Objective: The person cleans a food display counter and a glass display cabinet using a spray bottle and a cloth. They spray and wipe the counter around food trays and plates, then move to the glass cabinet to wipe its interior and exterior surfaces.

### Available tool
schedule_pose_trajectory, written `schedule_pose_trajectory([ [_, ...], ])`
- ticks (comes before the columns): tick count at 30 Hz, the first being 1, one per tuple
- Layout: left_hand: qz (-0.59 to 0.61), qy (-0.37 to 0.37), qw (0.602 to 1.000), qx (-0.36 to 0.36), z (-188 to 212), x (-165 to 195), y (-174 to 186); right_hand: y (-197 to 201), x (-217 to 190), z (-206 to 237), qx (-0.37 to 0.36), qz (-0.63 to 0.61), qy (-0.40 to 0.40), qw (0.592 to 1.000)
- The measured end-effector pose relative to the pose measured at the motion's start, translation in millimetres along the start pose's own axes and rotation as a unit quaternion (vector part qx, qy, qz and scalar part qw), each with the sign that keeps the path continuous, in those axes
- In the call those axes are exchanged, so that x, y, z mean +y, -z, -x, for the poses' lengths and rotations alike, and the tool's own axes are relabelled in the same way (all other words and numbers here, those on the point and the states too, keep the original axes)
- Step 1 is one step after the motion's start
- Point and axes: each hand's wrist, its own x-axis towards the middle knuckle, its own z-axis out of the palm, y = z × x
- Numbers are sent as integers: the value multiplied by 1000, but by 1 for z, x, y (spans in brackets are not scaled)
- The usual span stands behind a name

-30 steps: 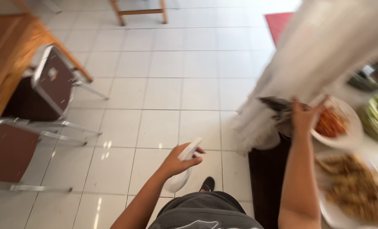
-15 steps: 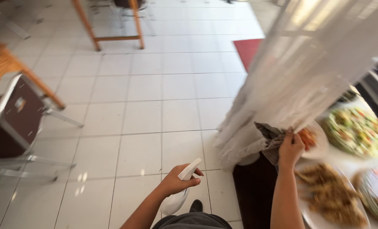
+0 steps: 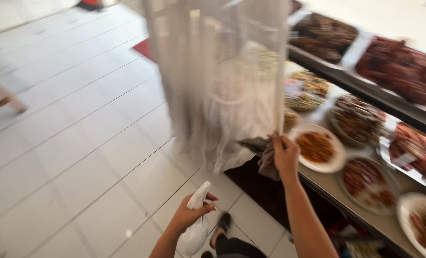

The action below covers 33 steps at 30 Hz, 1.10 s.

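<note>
— Left hand?
— Fingers clamped on white plastic spray bottle, six o'clock, above white tiled floor.
— Right hand?
— Fingers pinched together on sheer white curtain and grey cloth, nine o'clock of white plate of orange food.

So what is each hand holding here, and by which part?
The left hand grips a white spray bottle by its neck. The right hand pinches the curtain edge, with a grey cloth bunched in it.
</note>
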Motion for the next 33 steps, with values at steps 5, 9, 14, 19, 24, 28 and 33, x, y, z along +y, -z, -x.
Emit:
schedule_pose_trajectory([
  [5, -28, 36, 993, -110, -22, 1, -69, 101, -2, 33, 69, -83, -109, 988],
  [9, -52, 33, 986, -152, -32, -2, -122, 179, 11, 54, 145, 7, -23, 989],
  [14, -55, 22, 977, -204, -43, -7, -214, 285, 22, 78, 184, -25, -18, 982],
  [19, -72, 22, 962, -262, -48, -28, -345, 418, 29, 115, 215, -66, -75, 972],
  [24, -44, 13, 942, -332, -31, -63, -467, 546, 40, 153, 265, -20, -63, 962],
  [28, -25, 25, 932, -362, -16, -78, -540, 620, 53, 177, 305, -17, -89, 948],
  [33, -53, 71, 915, -393, -19, -80, -596, 683, 89, 202, 369, 34, -83, 925],
])
